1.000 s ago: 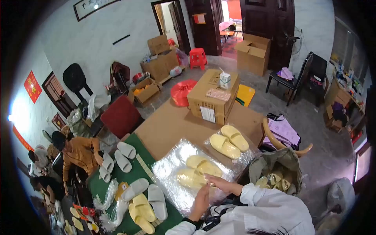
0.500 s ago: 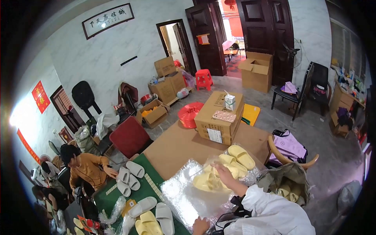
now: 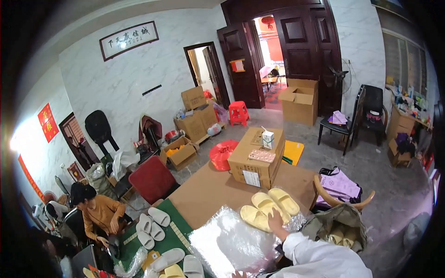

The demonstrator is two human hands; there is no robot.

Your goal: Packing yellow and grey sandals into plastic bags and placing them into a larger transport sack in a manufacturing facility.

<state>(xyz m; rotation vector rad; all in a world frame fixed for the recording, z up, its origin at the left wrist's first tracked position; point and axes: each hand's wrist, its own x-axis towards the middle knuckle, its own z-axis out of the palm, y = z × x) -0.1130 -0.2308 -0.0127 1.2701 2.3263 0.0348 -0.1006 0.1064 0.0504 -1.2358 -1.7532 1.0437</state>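
My right hand (image 3: 276, 220) reaches forward in a white sleeve and grips the near end of a pale yellow slipper (image 3: 254, 217) lying on crinkled clear plastic (image 3: 227, 243). A second pair of yellow slippers (image 3: 277, 201) lies just beyond, touching it. Only the fingertips of my left hand (image 3: 238, 274) show at the bottom edge, spread on the plastic and holding nothing. All of this rests on a brown table (image 3: 206, 190).
A cardboard box (image 3: 257, 162) stands at the table's far side. White slippers (image 3: 152, 223) lie on a green mat (image 3: 174, 217) to the left, where a seated person (image 3: 99, 213) works. To the right, a wooden chair (image 3: 340, 204) and an open bag (image 3: 338, 229) of yellow slippers.
My right hand has carried the pale yellow slippers from the middle of the plastic out to the right, beside the other pair. The view has tilted up, and my left hand has slipped to the bottom edge.
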